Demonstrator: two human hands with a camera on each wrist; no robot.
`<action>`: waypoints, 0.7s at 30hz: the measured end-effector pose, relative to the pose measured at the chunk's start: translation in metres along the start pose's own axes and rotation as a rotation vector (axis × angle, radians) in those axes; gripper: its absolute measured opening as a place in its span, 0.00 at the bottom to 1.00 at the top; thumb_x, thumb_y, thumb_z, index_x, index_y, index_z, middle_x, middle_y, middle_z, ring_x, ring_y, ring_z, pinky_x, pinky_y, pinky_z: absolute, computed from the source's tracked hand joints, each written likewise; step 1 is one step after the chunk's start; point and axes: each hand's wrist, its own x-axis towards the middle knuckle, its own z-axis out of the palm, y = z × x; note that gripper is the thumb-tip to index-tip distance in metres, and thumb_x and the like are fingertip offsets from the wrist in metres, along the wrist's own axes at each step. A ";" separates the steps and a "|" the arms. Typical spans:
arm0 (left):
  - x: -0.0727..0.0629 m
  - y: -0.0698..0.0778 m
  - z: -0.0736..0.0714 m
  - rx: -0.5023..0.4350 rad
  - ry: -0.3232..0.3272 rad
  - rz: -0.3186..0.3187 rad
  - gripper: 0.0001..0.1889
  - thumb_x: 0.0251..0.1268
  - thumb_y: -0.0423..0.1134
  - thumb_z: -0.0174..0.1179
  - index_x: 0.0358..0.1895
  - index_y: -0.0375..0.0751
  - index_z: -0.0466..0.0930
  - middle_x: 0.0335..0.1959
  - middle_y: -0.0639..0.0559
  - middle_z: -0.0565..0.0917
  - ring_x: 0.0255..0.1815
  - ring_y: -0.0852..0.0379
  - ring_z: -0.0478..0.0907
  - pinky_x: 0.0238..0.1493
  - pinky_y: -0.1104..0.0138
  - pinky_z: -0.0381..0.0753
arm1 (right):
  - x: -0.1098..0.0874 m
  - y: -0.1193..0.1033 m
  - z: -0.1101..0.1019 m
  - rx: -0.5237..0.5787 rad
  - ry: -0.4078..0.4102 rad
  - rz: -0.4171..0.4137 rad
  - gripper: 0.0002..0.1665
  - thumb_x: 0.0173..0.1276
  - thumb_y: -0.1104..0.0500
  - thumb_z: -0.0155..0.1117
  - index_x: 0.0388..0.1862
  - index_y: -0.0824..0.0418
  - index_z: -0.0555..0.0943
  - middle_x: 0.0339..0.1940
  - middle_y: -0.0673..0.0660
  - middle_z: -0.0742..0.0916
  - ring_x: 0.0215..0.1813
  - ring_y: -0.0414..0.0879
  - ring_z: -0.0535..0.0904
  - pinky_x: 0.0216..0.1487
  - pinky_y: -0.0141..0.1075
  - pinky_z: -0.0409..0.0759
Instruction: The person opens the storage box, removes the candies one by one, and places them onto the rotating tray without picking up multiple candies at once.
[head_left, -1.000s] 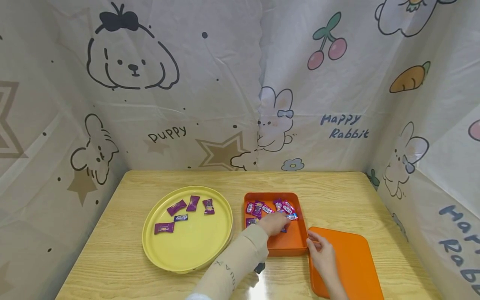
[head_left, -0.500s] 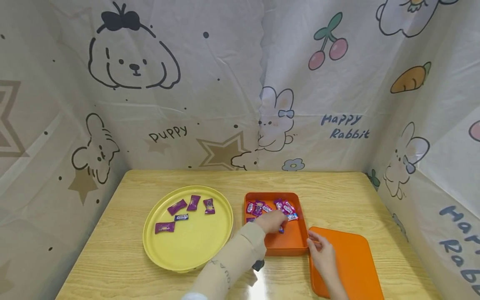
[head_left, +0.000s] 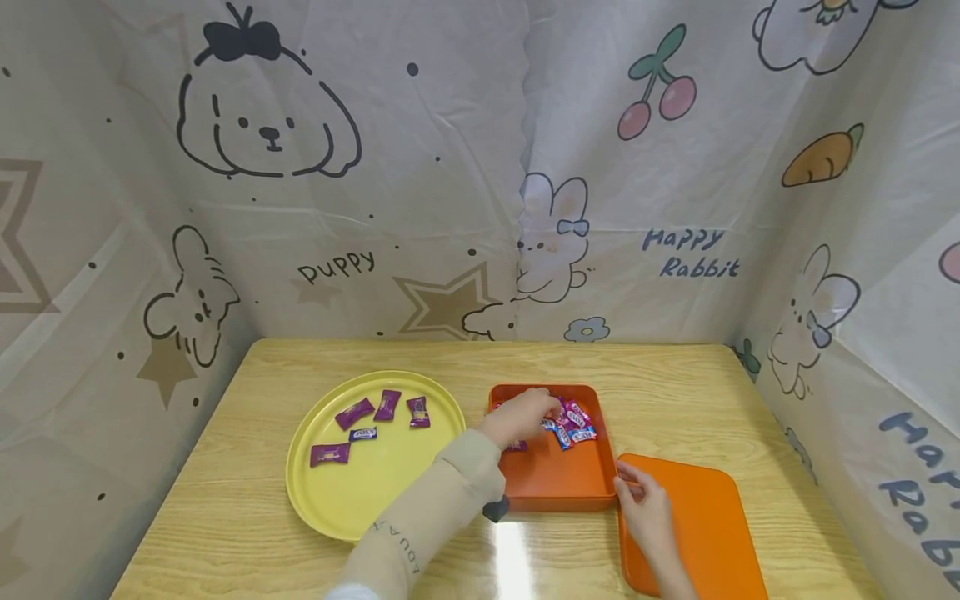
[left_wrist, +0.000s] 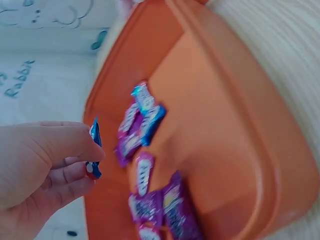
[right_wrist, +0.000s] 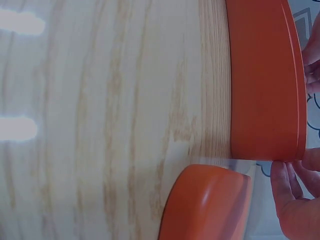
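My left hand (head_left: 521,417) is over the back left part of the orange box (head_left: 558,486). In the left wrist view its thumb and fingers pinch a small blue-wrapped candy (left_wrist: 94,169), raised above the box floor. Below it lie several wrapped candies, among them a blue one (left_wrist: 151,125), a pink one (left_wrist: 144,173) and a large purple one (left_wrist: 180,207). My right hand (head_left: 647,507) holds the box's right wall near the front corner; the right wrist view has its fingertips (right_wrist: 281,175) against that end, one finger at the rim.
Left of the box stands a round yellow tray (head_left: 375,500) with several purple candies (head_left: 330,454) and a small blue one (head_left: 363,434). An orange lid (head_left: 701,525) lies on the wooden table (head_left: 652,392) under my right forearm. A printed cloth (head_left: 450,167) surrounds the table.
My left hand has moved back and left inside the box, uncovering blue candies near the middle and covering those at the back left. My right hand and the tray's candies have stayed put.
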 end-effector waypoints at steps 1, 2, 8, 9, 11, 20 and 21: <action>-0.002 -0.004 -0.003 -0.012 0.014 0.000 0.12 0.52 0.30 0.64 0.41 0.44 0.79 0.40 0.53 0.75 0.40 0.58 0.71 0.44 0.71 0.74 | 0.000 0.000 0.000 0.002 0.000 0.001 0.17 0.65 0.67 0.56 0.52 0.71 0.76 0.45 0.68 0.82 0.41 0.56 0.80 0.33 0.26 0.77; -0.004 -0.007 -0.006 -0.029 0.028 0.003 0.12 0.51 0.29 0.63 0.41 0.43 0.79 0.40 0.52 0.76 0.40 0.58 0.71 0.44 0.70 0.74 | 0.000 0.000 0.000 0.004 -0.001 0.002 0.17 0.65 0.67 0.56 0.52 0.71 0.76 0.45 0.68 0.82 0.41 0.56 0.80 0.33 0.26 0.77; -0.021 -0.038 -0.020 -0.129 0.135 -0.018 0.13 0.51 0.27 0.62 0.42 0.37 0.78 0.39 0.48 0.75 0.43 0.53 0.73 0.47 0.64 0.75 | 0.000 0.000 0.000 0.012 -0.002 0.003 0.17 0.64 0.68 0.56 0.52 0.71 0.76 0.44 0.68 0.82 0.41 0.56 0.80 0.33 0.25 0.77; -0.024 -0.044 -0.022 -0.149 0.152 -0.030 0.13 0.51 0.26 0.62 0.42 0.37 0.77 0.39 0.47 0.75 0.43 0.52 0.73 0.47 0.63 0.76 | 0.000 -0.001 0.000 0.011 -0.002 0.002 0.17 0.64 0.68 0.56 0.52 0.71 0.76 0.44 0.68 0.82 0.41 0.56 0.80 0.33 0.25 0.77; -0.032 -0.056 -0.026 -0.198 0.191 -0.056 0.13 0.51 0.25 0.62 0.41 0.36 0.77 0.39 0.45 0.75 0.42 0.50 0.73 0.46 0.61 0.76 | -0.001 -0.001 0.000 0.009 -0.001 -0.003 0.17 0.64 0.68 0.56 0.52 0.72 0.76 0.44 0.68 0.82 0.41 0.56 0.80 0.33 0.25 0.77; -0.073 -0.100 -0.023 -0.311 0.388 -0.181 0.13 0.46 0.23 0.62 0.38 0.35 0.76 0.39 0.43 0.76 0.41 0.48 0.74 0.44 0.59 0.76 | -0.001 -0.001 0.000 0.002 0.006 -0.011 0.17 0.64 0.68 0.56 0.51 0.71 0.76 0.44 0.68 0.82 0.40 0.56 0.81 0.32 0.26 0.77; -0.077 -0.104 -0.022 -0.317 0.397 -0.192 0.12 0.47 0.23 0.62 0.37 0.35 0.76 0.38 0.43 0.76 0.41 0.47 0.74 0.44 0.58 0.76 | -0.001 -0.001 0.000 0.001 0.007 -0.008 0.17 0.64 0.68 0.56 0.52 0.71 0.76 0.44 0.67 0.82 0.40 0.56 0.81 0.32 0.26 0.77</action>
